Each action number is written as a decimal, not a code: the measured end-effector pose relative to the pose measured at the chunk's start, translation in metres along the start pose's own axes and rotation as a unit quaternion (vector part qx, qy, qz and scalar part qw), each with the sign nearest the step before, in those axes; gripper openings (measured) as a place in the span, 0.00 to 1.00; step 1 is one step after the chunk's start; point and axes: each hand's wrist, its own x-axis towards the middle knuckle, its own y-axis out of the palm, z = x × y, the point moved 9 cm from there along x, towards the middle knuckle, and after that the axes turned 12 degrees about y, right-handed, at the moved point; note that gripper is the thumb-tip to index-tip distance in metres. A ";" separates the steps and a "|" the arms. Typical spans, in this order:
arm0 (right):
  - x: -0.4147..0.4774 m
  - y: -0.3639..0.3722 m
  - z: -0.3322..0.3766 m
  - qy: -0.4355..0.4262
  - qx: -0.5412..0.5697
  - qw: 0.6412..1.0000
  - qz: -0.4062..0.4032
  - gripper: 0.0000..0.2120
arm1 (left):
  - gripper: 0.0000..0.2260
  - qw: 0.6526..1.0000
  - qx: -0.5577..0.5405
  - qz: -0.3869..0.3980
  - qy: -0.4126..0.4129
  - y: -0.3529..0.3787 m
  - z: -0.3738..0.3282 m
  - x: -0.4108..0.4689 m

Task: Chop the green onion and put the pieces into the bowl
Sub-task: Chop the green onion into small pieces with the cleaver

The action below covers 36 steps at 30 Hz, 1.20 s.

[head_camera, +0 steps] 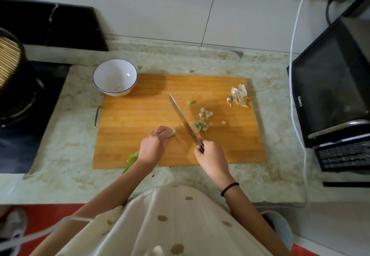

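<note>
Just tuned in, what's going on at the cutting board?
A person is chopping a green onion on the cutting board. The left hand holds the stalk down, its white end poking out past the fingers. The right hand grips the knife, blade between that end and a pile of cut pieces. The bowl at the board's far left corner looks empty.
</note>
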 end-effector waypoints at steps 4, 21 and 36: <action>-0.008 0.016 0.003 -0.028 -0.039 0.999 0.026 0.20 | 0.13 1.000 0.003 -0.001 -0.002 0.001 0.004 -0.002; -0.014 0.035 0.013 -0.033 -0.090 0.995 0.040 0.12 | 0.07 1.000 -0.003 0.011 -0.016 0.004 0.009 0.000; -0.015 0.036 0.020 -0.019 -0.076 0.995 0.066 0.13 | 0.06 1.000 -0.004 -0.008 -0.011 0.005 0.011 0.001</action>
